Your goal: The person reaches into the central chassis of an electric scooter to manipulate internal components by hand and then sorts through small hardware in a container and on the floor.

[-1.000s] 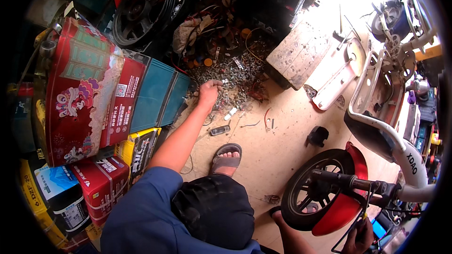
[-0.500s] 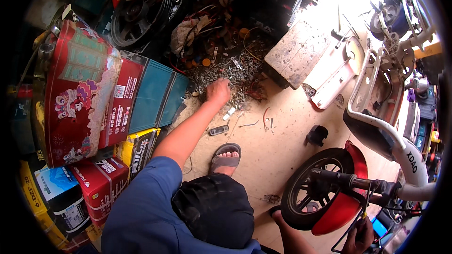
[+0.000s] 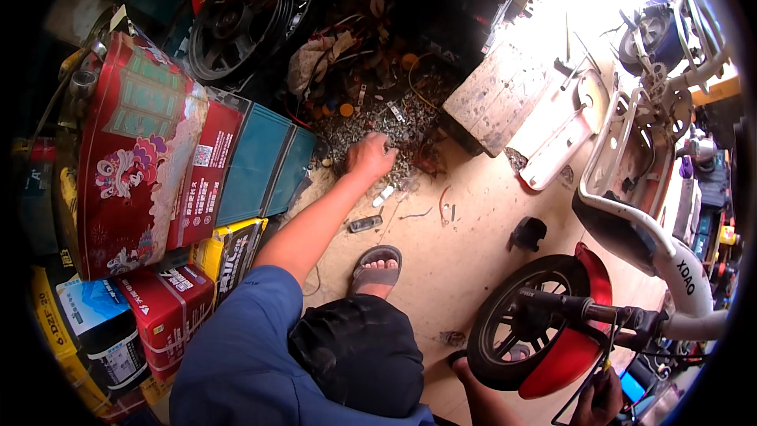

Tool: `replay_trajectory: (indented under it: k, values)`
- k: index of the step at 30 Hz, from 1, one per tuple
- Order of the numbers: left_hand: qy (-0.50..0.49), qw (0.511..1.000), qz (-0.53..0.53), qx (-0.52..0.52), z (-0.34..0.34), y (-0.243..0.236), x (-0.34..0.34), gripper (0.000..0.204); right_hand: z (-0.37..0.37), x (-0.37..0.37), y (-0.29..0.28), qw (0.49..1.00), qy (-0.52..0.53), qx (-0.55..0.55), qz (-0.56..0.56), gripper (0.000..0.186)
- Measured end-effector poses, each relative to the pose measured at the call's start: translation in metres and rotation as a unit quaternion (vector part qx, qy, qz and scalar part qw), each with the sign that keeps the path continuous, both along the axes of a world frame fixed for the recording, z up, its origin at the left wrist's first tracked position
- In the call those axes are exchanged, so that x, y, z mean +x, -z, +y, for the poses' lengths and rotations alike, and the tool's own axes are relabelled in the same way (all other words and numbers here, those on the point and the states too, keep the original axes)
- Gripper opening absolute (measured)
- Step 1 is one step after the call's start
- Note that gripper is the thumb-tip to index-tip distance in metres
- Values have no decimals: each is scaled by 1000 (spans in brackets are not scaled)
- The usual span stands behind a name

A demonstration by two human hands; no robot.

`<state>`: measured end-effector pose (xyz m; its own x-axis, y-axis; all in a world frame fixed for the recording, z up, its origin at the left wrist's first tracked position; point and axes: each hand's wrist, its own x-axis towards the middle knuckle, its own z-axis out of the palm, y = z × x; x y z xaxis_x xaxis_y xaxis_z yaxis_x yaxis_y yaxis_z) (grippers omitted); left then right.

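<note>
My left hand reaches down to a heap of loose screws and small metal parts on the floor. Its fingers are bent and pressed together at the heap's near edge; what they pinch, if anything, is too small to make out. At the lower right my right hand is in shadow beside a red front fender and a black-tyred wheel. Its fingers are curled around something slim with a yellowish part, near a thin black bent rod or lever. The kind of thing held is unclear.
Battery boxes and a red printed carton are stacked at left. A scuffed block stands beyond the heap. A white scooter frame fills the right. A black plastic piece and a dark oblong part lie on the floor.
My left hand has shifted slightly to the right over the screw heap, its fingers turning a little. My right hand stays beside the fender.
</note>
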<state>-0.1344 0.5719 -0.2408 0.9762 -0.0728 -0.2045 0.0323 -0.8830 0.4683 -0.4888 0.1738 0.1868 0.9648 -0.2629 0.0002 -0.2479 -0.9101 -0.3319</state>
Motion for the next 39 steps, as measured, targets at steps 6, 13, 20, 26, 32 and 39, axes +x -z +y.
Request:
replay_trajectory:
  k: [6, 13, 20, 26, 32, 39]
  values:
    - [52, 984, -167, 18, -28, -1, 69, 35, -2, -5, 4, 1000, 16, -8, 1, 8]
    - [177, 958, -170, 150, 11, 27, 101, 17, -2, -4, 3, 1000, 10, -18, 4, 4]
    - [67, 944, -135, 294, 76, 20, 91, 39, 0, -9, 8, 999, 54, -1, -5, 11]
    - [30, 960, -104, 258, 51, -6, 86, 29, -5, -13, 3, 999, 44, -22, 21, 15]
    - [136, 973, -166, 84, -9, 5, 50, 36, 3, -2, 2, 999, 45, 5, 5, 18]
    - [159, 973, -143, 85, -86, 18, 130, 35, 3, -8, 2, 997, 62, -35, 24, 18]
